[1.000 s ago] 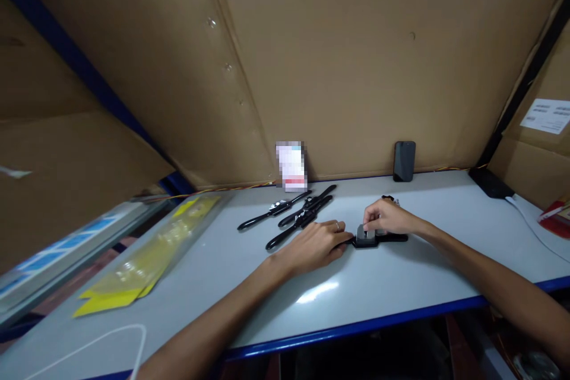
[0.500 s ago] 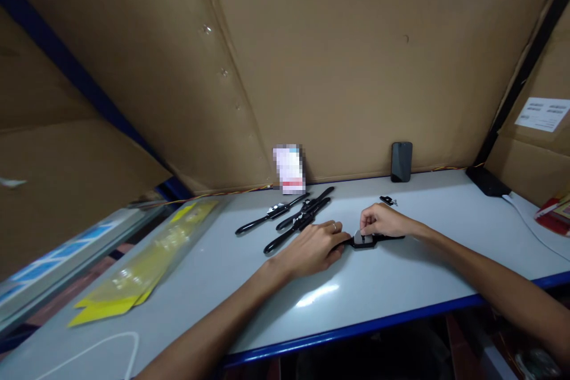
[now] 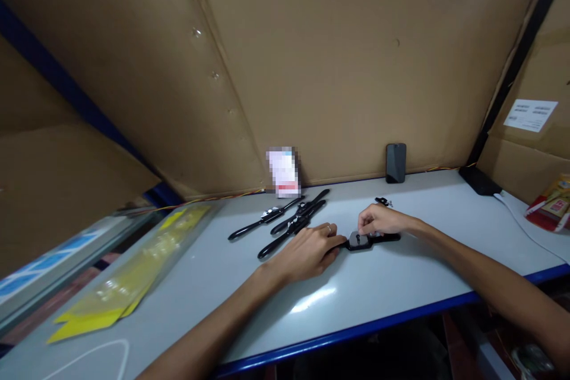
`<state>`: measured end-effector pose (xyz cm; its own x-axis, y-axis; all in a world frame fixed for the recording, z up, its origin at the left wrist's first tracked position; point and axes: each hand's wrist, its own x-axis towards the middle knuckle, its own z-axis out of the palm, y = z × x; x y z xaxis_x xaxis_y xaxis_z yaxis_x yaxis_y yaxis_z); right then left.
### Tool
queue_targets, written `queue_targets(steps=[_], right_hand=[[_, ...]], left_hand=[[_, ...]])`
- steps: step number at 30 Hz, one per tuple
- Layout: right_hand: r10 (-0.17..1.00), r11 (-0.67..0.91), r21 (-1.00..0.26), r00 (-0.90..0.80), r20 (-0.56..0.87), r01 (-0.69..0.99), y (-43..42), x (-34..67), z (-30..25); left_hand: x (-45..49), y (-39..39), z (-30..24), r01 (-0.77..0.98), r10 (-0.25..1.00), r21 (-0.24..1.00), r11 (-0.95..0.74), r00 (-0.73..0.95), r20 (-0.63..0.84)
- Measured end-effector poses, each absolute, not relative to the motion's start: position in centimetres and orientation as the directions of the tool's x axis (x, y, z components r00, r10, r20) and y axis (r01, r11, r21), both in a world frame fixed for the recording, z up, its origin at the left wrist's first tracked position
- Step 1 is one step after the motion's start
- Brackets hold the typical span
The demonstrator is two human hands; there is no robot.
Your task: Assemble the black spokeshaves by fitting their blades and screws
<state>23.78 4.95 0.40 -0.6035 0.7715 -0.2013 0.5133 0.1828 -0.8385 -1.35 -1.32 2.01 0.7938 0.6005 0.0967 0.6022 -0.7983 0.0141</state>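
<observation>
A black spokeshave (image 3: 386, 238) lies on the table, its left handle pinched in the closed fingers of my left hand (image 3: 314, 252). On its middle rests a flat grey blade (image 3: 357, 240) with a dark keyhole-shaped slot. My right hand (image 3: 378, 219) is closed in a pinch at the blade's right edge; its fingertips partly cover that edge. Just behind my right hand is a small black metal piece with a screw (image 3: 382, 201). Several more black spokeshaves (image 3: 291, 225) with silver fittings lie to the left, beyond my left hand.
Yellow-backed clear plastic sleeves (image 3: 133, 273) lie on the left. A phone (image 3: 396, 163) and a blurred upright card or screen (image 3: 284, 172) lean against the cardboard wall (image 3: 338, 71). At right sit a black device (image 3: 480, 181) with a white cable and a red packet (image 3: 550, 208).
The blade has gone from tilted up to lying flat on the spokeshave, its slot now showing. My right hand stays at its edge. The whole view has shifted slightly.
</observation>
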Motion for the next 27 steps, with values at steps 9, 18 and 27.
queue_targets(steps=[9,18,27], right_hand=[[0.772,0.192,-0.841,-0.607,-0.189,0.506,4.5,23.6,0.7],[0.926,0.362,-0.62,-0.343,0.156,0.696,5.9,26.0,3.4],[0.98,0.155,-0.104,-0.14,0.138,0.982,7.6,30.2,4.0]], left_hand=[[-1.4,-1.2,1.8,0.61,0.609,0.011,-0.792,0.789,0.074],[-1.4,-1.2,1.7,0.627,0.627,0.026,-0.779,0.776,0.064],[-1.4,-1.3,1.9,0.619,0.619,0.04,-0.785,0.781,0.084]])
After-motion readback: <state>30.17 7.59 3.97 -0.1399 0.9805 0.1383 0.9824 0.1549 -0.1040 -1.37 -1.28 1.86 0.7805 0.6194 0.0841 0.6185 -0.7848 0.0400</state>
